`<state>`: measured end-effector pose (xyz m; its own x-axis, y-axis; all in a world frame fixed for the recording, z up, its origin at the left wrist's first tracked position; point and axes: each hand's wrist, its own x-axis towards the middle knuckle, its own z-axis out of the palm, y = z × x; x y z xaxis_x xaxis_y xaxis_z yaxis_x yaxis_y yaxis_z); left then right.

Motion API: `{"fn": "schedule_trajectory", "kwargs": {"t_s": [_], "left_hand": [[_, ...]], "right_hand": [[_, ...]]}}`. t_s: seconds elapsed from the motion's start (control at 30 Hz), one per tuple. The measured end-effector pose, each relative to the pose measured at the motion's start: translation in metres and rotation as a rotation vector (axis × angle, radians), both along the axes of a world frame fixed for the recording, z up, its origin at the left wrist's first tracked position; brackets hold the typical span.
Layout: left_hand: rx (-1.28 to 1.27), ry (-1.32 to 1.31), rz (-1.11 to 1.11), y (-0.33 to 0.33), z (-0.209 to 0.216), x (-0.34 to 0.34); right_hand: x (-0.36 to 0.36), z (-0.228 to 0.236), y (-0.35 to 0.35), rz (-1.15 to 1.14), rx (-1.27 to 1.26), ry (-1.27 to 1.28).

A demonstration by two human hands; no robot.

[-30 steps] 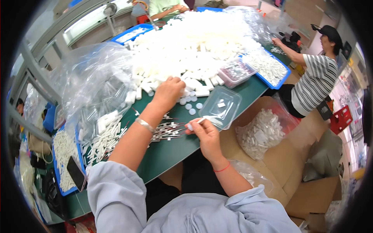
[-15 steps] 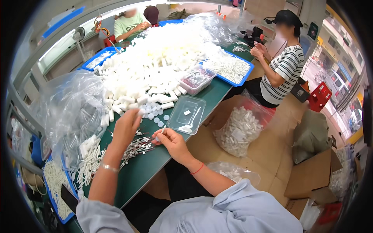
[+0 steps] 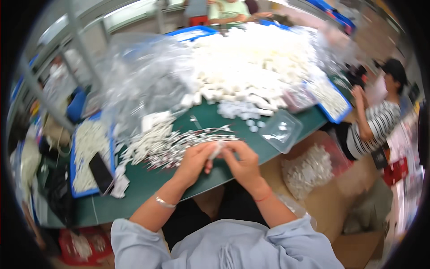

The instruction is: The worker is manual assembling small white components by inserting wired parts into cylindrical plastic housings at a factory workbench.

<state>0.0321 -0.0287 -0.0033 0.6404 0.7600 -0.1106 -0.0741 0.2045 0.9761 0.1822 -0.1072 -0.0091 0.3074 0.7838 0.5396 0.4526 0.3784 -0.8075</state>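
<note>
My left hand (image 3: 195, 160) and my right hand (image 3: 243, 163) meet over the near edge of the green table. Their fingers are closed around a small white piece (image 3: 217, 149), blurred and partly covered, so its exact kind does not show. Just beyond them lies a loose heap of thin white-and-dark wired parts (image 3: 179, 148). Thin white sticks (image 3: 142, 144) are piled to its left. Farther off, several round translucent caps (image 3: 253, 128) lie beside a shallow clear plastic container (image 3: 281, 131).
A big mound of white cylinders (image 3: 251, 62) covers the far table. Bulky clear plastic bags (image 3: 148, 76) stand left of it. A phone (image 3: 101, 172) rests on a blue tray (image 3: 74, 179). One co-worker (image 3: 378, 112) sits at the right, another (image 3: 228, 11) across the table.
My view has swung left. The left hand has come back from the round caps and joined the right hand at the small white piece.
</note>
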Motion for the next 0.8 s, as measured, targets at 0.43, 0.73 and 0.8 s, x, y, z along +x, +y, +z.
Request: {"fn": "schedule_trajectory", "kwargs": {"t_s": [0.43, 0.73, 0.8], "left_hand": [[0.179, 0.146, -0.01, 0.002, 0.02, -0.019], [0.161, 0.138, -0.107, 0.014, 0.025, -0.02], [0.221, 0.19, -0.089, 0.036, 0.031, -0.026]], "right_hand": [[0.035, 0.058, 0.007, 0.221, -0.072, -0.911], [0.03, 0.038, 0.023, 0.426, -0.119, -0.708], [0.027, 0.028, 0.029, 0.365, -0.103, -0.648]]}}
